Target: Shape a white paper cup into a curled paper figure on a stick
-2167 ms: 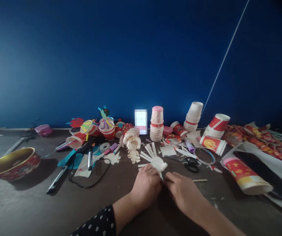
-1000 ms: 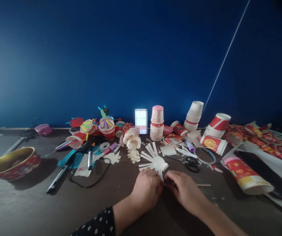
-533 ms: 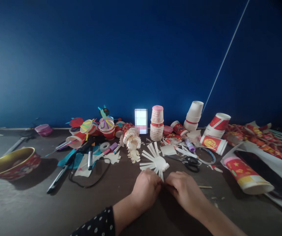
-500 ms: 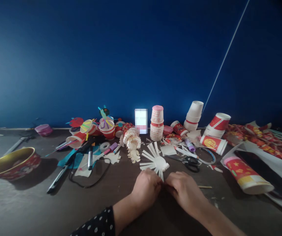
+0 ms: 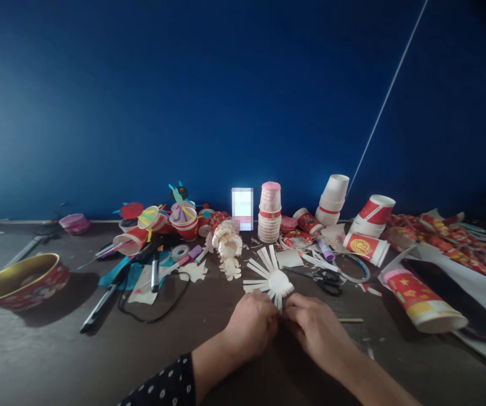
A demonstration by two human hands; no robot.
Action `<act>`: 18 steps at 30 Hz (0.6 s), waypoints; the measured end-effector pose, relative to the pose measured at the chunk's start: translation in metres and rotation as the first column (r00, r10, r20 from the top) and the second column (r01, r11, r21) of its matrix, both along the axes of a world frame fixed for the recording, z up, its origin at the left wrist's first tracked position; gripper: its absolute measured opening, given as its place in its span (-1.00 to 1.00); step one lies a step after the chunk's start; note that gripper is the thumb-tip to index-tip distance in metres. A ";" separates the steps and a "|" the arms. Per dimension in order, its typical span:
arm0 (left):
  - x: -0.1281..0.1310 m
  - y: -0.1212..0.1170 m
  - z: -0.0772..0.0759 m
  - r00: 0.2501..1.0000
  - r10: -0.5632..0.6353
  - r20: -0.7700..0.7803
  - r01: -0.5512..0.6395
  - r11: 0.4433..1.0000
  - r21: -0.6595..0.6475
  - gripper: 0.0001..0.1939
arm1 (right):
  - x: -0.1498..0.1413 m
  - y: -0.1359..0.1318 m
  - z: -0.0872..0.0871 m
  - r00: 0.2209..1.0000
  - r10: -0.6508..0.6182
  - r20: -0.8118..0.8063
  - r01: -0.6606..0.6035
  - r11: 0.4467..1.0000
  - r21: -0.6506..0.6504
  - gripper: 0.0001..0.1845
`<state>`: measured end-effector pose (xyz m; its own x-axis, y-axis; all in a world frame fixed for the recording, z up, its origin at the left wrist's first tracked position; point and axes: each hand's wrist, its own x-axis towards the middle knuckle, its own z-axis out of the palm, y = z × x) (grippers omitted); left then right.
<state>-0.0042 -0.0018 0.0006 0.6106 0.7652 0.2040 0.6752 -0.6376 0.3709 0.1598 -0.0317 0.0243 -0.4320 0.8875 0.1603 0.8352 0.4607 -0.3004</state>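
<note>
The left hand [image 5: 252,320] and the right hand [image 5: 314,322] meet over the dark table [image 5: 175,361], nearly touching. The fingers of both are drawn in narrow, pinching the near end of a strip of the white paper [image 5: 277,281]; the very tips are partly hidden. That paper lies flat just beyond the fingers, a round middle with strips fanned out around it, some reaching toward the left knuckles. On the edge nearest the right fingers it is curled.

Just beyond the right fingers lie the scissors [image 5: 329,282], and to the right of that hand a thin stick [image 5: 350,320]. Farther right, a red and yellow cup [image 5: 420,299] lies on its side by a black phone [image 5: 463,307]. Straight ahead of the fingers, well beyond the paper, stands a stack of cups [image 5: 270,220]. Ahead and left of them sits some ruffled paper [image 5: 228,242]. Well left of the left fingers is a gold-lined bowl [image 5: 35,287].
</note>
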 end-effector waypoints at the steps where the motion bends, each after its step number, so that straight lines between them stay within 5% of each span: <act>1: 0.002 -0.001 -0.001 1.000 0.008 0.002 -0.008 1.000 -0.005 -0.86 | 0.000 0.000 0.001 1.000 0.001 0.008 -0.001 1.000 0.002 -0.76; 7: 0.007 -0.007 -0.001 0.999 0.054 -0.004 -0.055 0.998 -0.014 -0.87 | -0.001 -0.002 0.002 0.997 0.003 0.083 -0.006 1.000 0.030 -0.73; 14: -0.005 0.007 0.004 0.951 -0.269 0.151 0.263 0.963 0.058 -0.89 | -0.002 -0.003 0.002 0.994 -0.002 0.108 0.001 1.000 0.011 -0.77; 18: -0.009 0.012 0.001 0.945 -0.272 0.184 0.274 0.962 0.013 -0.89 | -0.001 -0.004 -0.001 0.993 0.016 0.121 -0.022 0.998 0.050 -0.76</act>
